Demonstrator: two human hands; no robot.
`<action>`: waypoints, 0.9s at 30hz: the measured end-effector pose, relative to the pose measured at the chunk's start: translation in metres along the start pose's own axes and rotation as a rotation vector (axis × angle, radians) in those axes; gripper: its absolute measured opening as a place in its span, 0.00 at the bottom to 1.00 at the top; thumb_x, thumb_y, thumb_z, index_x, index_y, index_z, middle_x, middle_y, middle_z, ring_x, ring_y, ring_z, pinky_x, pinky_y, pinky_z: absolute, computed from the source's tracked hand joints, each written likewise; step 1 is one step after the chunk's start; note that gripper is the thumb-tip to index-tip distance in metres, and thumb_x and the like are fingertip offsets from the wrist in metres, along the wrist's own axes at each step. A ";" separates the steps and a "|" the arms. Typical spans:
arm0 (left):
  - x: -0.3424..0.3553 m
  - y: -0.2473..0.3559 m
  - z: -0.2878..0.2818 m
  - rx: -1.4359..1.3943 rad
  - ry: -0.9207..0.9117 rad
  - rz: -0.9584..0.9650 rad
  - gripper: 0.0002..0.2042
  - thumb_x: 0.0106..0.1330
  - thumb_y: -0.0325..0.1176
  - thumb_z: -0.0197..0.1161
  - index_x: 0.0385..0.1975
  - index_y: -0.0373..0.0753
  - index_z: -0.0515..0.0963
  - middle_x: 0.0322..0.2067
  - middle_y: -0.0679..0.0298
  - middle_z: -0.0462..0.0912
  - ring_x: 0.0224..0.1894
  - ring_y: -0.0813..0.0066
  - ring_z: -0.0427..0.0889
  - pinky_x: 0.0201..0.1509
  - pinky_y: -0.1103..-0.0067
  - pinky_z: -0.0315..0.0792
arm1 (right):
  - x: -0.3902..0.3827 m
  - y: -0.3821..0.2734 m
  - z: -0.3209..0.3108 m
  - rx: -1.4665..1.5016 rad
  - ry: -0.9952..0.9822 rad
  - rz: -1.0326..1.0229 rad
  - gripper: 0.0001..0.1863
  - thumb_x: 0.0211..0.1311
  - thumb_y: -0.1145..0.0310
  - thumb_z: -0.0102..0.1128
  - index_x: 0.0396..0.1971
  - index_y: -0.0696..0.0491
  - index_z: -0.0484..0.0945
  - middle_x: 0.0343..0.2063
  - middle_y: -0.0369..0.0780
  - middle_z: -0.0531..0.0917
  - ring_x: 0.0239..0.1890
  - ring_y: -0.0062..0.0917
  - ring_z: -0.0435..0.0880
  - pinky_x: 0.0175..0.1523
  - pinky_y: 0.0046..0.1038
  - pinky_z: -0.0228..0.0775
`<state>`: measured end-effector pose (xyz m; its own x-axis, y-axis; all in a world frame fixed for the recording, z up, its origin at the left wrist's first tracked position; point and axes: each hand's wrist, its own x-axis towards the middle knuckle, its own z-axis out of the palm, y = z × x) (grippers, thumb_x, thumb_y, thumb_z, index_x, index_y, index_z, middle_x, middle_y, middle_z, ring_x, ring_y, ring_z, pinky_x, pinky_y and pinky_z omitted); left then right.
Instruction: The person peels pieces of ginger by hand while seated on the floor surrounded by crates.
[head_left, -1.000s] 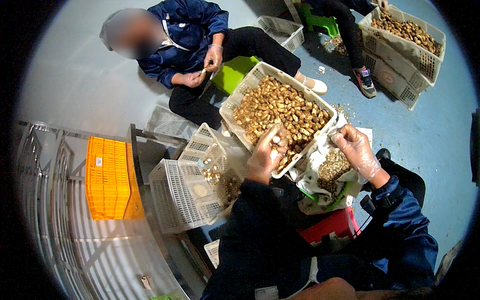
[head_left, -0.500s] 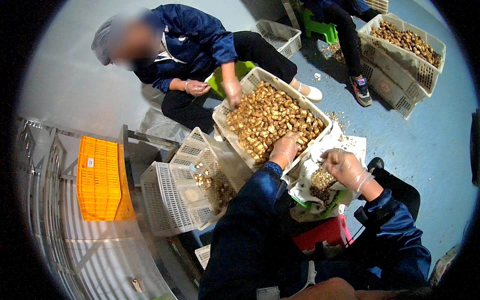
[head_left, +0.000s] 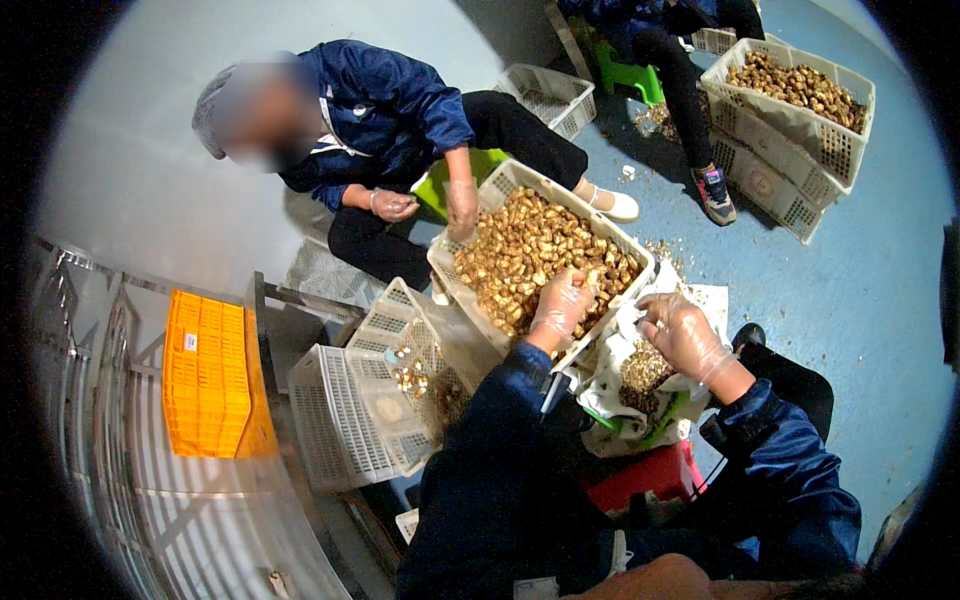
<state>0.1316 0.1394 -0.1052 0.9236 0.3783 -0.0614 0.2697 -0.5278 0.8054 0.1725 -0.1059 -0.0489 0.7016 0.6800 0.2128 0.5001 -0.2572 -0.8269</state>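
Nearest, dark blue sleeves (head_left: 790, 455) lead to the wearer's two hands, held apart in thin, clear plastic gloves. The right hand (head_left: 680, 337) hovers, fingers curled, above a crumpled white cloth (head_left: 604, 378) heaped with crumbly brown scraps (head_left: 643, 372), perhaps spread there to catch them; whether it grips anything cannot be told. The left hand (head_left: 563, 305) dips, fingers bent, among brown pieces (head_left: 545, 240), rounded, knobbly and slightly shiny; its grip is unclear too. They fill a rigid white crate (head_left: 598, 220), seemingly placed so that a co-worker (head_left: 385, 110) seated across can also reach in. To its left, a white lattice basket (head_left: 385, 405) holds pale bits (head_left: 410, 378). Farther off, another white crate (head_left: 840, 152) holds similar pieces.
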 end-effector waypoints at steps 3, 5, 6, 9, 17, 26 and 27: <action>-0.018 0.028 -0.008 -0.314 -0.047 -0.105 0.14 0.61 0.34 0.67 0.42 0.33 0.78 0.37 0.55 0.82 0.38 0.70 0.80 0.43 0.76 0.74 | 0.005 -0.002 -0.007 0.168 0.080 0.073 0.05 0.58 0.72 0.63 0.28 0.57 0.77 0.40 0.44 0.83 0.42 0.35 0.81 0.50 0.32 0.73; -0.037 0.045 -0.011 -0.269 0.004 0.098 0.12 0.59 0.29 0.68 0.41 0.33 0.79 0.40 0.56 0.81 0.42 0.66 0.80 0.47 0.76 0.74 | 0.006 -0.004 -0.007 0.331 0.113 0.141 0.06 0.60 0.72 0.62 0.27 0.57 0.76 0.41 0.42 0.84 0.42 0.28 0.82 0.49 0.28 0.72; -0.046 0.053 -0.012 -0.234 0.042 0.171 0.12 0.58 0.28 0.68 0.40 0.33 0.79 0.40 0.56 0.81 0.43 0.66 0.80 0.48 0.76 0.74 | 0.005 -0.003 -0.007 0.413 0.095 0.200 0.07 0.63 0.71 0.62 0.27 0.56 0.75 0.40 0.39 0.84 0.42 0.20 0.79 0.50 0.25 0.71; -0.074 0.090 -0.016 -0.082 0.121 0.278 0.13 0.55 0.25 0.70 0.40 0.33 0.80 0.41 0.56 0.81 0.44 0.64 0.81 0.50 0.76 0.74 | 0.005 -0.005 -0.008 0.612 0.079 0.203 0.08 0.64 0.71 0.61 0.27 0.55 0.74 0.41 0.38 0.83 0.43 0.17 0.76 0.51 0.25 0.70; -0.092 0.100 -0.013 -0.049 0.183 0.352 0.15 0.55 0.23 0.67 0.43 0.35 0.76 0.42 0.54 0.81 0.44 0.59 0.81 0.50 0.71 0.73 | 0.005 -0.010 -0.003 0.674 -0.009 0.140 0.07 0.66 0.73 0.58 0.28 0.56 0.73 0.42 0.38 0.82 0.45 0.16 0.75 0.52 0.24 0.70; -0.093 0.100 -0.014 0.061 0.202 0.419 0.18 0.54 0.22 0.66 0.46 0.36 0.75 0.42 0.53 0.80 0.45 0.55 0.80 0.49 0.69 0.74 | 0.007 -0.007 0.000 0.784 -0.001 0.299 0.08 0.70 0.69 0.56 0.29 0.55 0.73 0.33 0.33 0.83 0.38 0.14 0.77 0.46 0.21 0.72; -0.093 0.100 -0.016 0.099 0.208 0.433 0.18 0.54 0.23 0.66 0.46 0.37 0.75 0.42 0.53 0.80 0.45 0.54 0.80 0.49 0.69 0.74 | 0.007 -0.009 0.001 0.764 0.000 0.255 0.09 0.70 0.69 0.56 0.29 0.55 0.73 0.33 0.33 0.83 0.37 0.14 0.77 0.45 0.21 0.72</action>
<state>0.0684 0.0633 -0.0098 0.8853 0.2469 0.3940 -0.0928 -0.7364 0.6701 0.1724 -0.0983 -0.0402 0.7476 0.6635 -0.0309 -0.1610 0.1358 -0.9776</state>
